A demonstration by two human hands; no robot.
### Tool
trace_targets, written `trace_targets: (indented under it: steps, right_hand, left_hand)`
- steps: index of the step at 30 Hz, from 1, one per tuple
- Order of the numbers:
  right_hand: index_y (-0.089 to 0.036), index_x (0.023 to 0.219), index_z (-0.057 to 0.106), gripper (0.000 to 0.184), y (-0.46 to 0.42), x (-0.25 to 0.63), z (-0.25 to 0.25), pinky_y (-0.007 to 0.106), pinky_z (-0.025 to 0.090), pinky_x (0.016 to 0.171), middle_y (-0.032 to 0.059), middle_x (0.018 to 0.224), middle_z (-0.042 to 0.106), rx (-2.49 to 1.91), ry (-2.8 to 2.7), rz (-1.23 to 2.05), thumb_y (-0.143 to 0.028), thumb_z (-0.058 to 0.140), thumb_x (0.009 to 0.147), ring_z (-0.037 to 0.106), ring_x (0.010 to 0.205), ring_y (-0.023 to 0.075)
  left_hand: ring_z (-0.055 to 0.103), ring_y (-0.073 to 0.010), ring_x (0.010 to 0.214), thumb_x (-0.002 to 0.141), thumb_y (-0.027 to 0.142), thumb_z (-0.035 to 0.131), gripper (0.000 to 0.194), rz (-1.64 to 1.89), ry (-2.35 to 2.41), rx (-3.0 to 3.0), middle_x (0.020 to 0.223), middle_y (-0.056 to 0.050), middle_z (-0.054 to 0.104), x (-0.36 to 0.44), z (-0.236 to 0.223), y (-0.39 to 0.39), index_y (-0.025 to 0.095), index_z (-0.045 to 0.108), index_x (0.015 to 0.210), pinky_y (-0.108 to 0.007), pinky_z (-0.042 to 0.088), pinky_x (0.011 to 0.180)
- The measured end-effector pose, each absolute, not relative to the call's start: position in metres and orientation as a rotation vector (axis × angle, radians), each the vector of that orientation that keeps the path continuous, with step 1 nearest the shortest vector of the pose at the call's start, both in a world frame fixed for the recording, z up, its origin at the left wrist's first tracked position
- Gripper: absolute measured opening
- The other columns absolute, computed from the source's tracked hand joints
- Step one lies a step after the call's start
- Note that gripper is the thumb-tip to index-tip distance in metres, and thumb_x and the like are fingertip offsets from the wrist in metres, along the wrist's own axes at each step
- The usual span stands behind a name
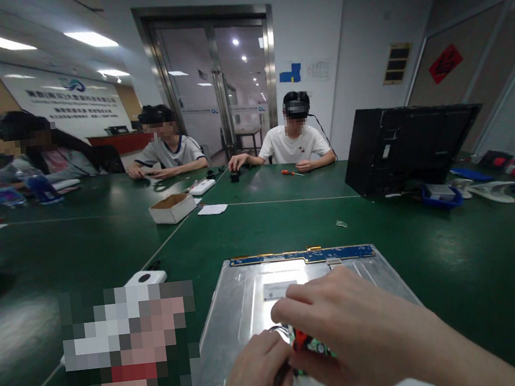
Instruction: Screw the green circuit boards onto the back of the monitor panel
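Observation:
A flat metal display panel [226, 337] lies in front of me, with a long blue circuit strip [346, 252] along its far edge. Over its near part, my right hand [345, 325] is closed around a red-and-black tool [302, 339] that looks like a screwdriver; its tip is hidden. Beneath the fingers, part of a green circuit board [320, 347] shows. My left hand [260, 368] is closed beside the right one, its fingertips close to the tool and to some thin wires [279, 331]. What the left fingers hold is hidden.
A white power strip [144, 278] lies left of the panel, partly blurred out. Farther off are an open cardboard box [173, 209], an orange screwdriver [288, 172], a black monitor [400, 147] and a blue tray [442, 197]. Several people sit around the green table [288, 226].

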State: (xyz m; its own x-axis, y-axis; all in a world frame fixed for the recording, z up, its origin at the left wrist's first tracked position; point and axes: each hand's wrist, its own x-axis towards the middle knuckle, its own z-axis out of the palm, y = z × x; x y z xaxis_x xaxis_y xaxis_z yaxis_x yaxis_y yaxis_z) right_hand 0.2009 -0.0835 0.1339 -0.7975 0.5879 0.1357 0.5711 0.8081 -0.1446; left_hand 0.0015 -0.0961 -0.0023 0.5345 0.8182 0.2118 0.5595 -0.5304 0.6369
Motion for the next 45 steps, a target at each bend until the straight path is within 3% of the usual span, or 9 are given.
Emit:
trace_targets:
  steps: [4, 10, 15, 21, 25, 29, 33, 40, 45]
  right_hand:
    - [-0.020, 0.097, 0.052, 0.017, -0.085, 0.201, 0.136, 0.029, 0.024, 0.047, 0.0004, 0.088, 0.064, -0.893, -2.833, 0.161, -0.023, 0.057, 0.082, 0.053, 0.063, 0.0129]
    - [-0.021, 0.096, 0.054, 0.009, -0.082, 0.200, 0.130, 0.030, 0.020, 0.049, 0.0002, 0.082, 0.068, -0.953, -2.819, 0.080, -0.027, 0.056, 0.090, 0.058, 0.062, 0.0135]
    - [-0.021, 0.096, 0.054, 0.014, -0.082, 0.200, 0.129, 0.031, 0.016, 0.049, 0.0003, 0.077, 0.069, -0.998, -2.819, 0.010, -0.035, 0.057, 0.093, 0.057, 0.059, 0.0140]
    - [-0.021, 0.096, 0.051, 0.015, -0.085, 0.201, 0.135, 0.028, 0.024, 0.047, 0.0005, 0.089, 0.065, -0.891, -2.813, 0.130, -0.024, 0.057, 0.083, 0.053, 0.062, 0.0132]
    - [-0.021, 0.095, 0.052, 0.010, -0.084, 0.200, 0.134, 0.029, 0.022, 0.047, 0.0006, 0.086, 0.066, -0.916, -2.808, 0.095, -0.020, 0.053, 0.085, 0.053, 0.060, 0.0127]
    - [-0.021, 0.095, 0.053, 0.008, -0.082, 0.200, 0.130, 0.030, 0.018, 0.048, -0.0010, 0.077, 0.068, -0.972, -2.801, 0.040, -0.027, 0.055, 0.090, 0.055, 0.058, 0.0133]
    - [-0.022, 0.091, 0.053, 0.016, -0.081, 0.200, 0.127, 0.031, 0.015, 0.048, -0.0028, 0.067, 0.067, -0.997, -2.792, -0.004, -0.038, 0.057, 0.093, 0.051, 0.051, 0.0130]
    - [-0.021, 0.090, 0.049, 0.018, -0.085, 0.203, 0.133, 0.027, 0.025, 0.047, -0.0008, 0.085, 0.064, -0.866, -2.805, 0.186, -0.025, 0.060, 0.076, 0.049, 0.062, 0.0127]
    - [-0.021, 0.091, 0.049, 0.013, -0.083, 0.201, 0.133, 0.028, 0.024, 0.048, -0.0005, 0.084, 0.063, -0.886, -2.795, 0.147, -0.021, 0.055, 0.080, 0.049, 0.061, 0.0127]
  left_hand:
    - [0.064, -0.0223, 0.097, 0.085, 0.008, 0.048, 0.024, 0.715, 1.096, 2.286, 0.102, -0.006, 0.069, 0.004, 0.001, -0.097, 0.021, 0.065, 0.095, -0.031, 0.052, 0.090]
    - [0.064, -0.0225, 0.096, 0.088, 0.012, 0.048, 0.023, 0.678, 1.105, 2.282, 0.102, -0.008, 0.069, 0.001, 0.001, -0.095, 0.021, 0.066, 0.101, -0.031, 0.054, 0.088]
    - [0.064, -0.0232, 0.096, 0.087, 0.011, 0.049, 0.027, 0.672, 1.124, 2.262, 0.104, -0.008, 0.069, 0.002, -0.002, -0.095, 0.022, 0.067, 0.104, -0.033, 0.054, 0.088]
    - [0.064, -0.0229, 0.095, 0.086, 0.009, 0.048, 0.023, 0.686, 1.100, 2.280, 0.101, -0.008, 0.069, 0.004, 0.005, -0.097, 0.021, 0.066, 0.095, -0.032, 0.053, 0.089]
    - [0.064, -0.0218, 0.097, 0.086, 0.008, 0.048, 0.024, 0.690, 1.102, 2.289, 0.104, -0.007, 0.069, 0.004, 0.010, -0.097, 0.021, 0.065, 0.097, -0.030, 0.053, 0.089]
    - [0.064, -0.0218, 0.094, 0.088, 0.011, 0.049, 0.020, 0.685, 1.078, 2.309, 0.101, -0.007, 0.069, 0.003, 0.002, -0.094, 0.021, 0.064, 0.097, -0.031, 0.054, 0.087]
    - [0.065, -0.0223, 0.095, 0.086, 0.009, 0.048, 0.023, 0.717, 1.083, 2.328, 0.102, -0.007, 0.069, 0.002, -0.005, -0.094, 0.021, 0.063, 0.099, -0.030, 0.054, 0.087]
    - [0.064, -0.0222, 0.092, 0.085, 0.008, 0.047, 0.022, 0.698, 1.078, 2.326, 0.099, -0.006, 0.068, 0.003, -0.001, -0.095, 0.021, 0.062, 0.095, -0.031, 0.053, 0.087]
    - [0.062, -0.0216, 0.096, 0.087, 0.008, 0.046, 0.022, 0.700, 1.093, 2.307, 0.101, -0.006, 0.067, 0.004, 0.003, -0.097, 0.021, 0.062, 0.094, -0.031, 0.051, 0.090]
